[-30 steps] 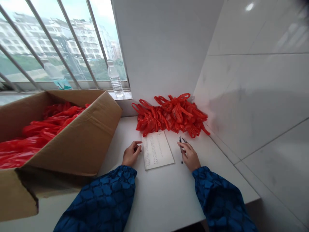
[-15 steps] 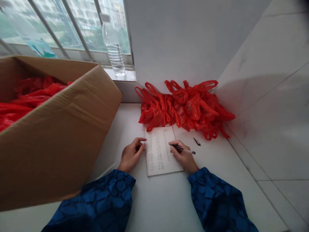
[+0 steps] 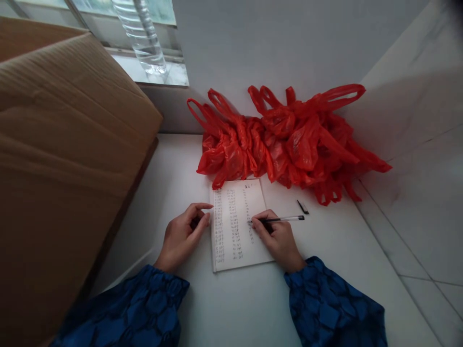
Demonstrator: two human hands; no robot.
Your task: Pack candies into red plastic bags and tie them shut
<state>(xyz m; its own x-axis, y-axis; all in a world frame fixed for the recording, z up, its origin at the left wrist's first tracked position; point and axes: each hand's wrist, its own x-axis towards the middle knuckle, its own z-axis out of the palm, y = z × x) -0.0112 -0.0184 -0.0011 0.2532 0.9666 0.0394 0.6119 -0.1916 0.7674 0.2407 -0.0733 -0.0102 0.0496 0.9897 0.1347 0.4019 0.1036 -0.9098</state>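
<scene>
A small notepad (image 3: 235, 226) with columns of handwritten figures lies on the white table (image 3: 249, 308). My right hand (image 3: 277, 238) is closed round a pen (image 3: 284, 219), whose tip touches the page's right column. My left hand (image 3: 184, 236) rests at the pad's left edge with its fingers curled, thumb and forefinger against the paper. A black pen cap (image 3: 303, 207) lies just right of the pad. Both arms wear blue patterned sleeves.
A heap of red plastic bags (image 3: 285, 142) lies against the back wall behind the pad. A large cardboard box (image 3: 61, 159) fills the left side. A clear water bottle (image 3: 142, 41) stands on the window sill. A tiled wall closes the right side.
My right hand picked the pen up from the table and brought it onto the page. The view has tipped down and moved closer; the box's red contents are out of sight.
</scene>
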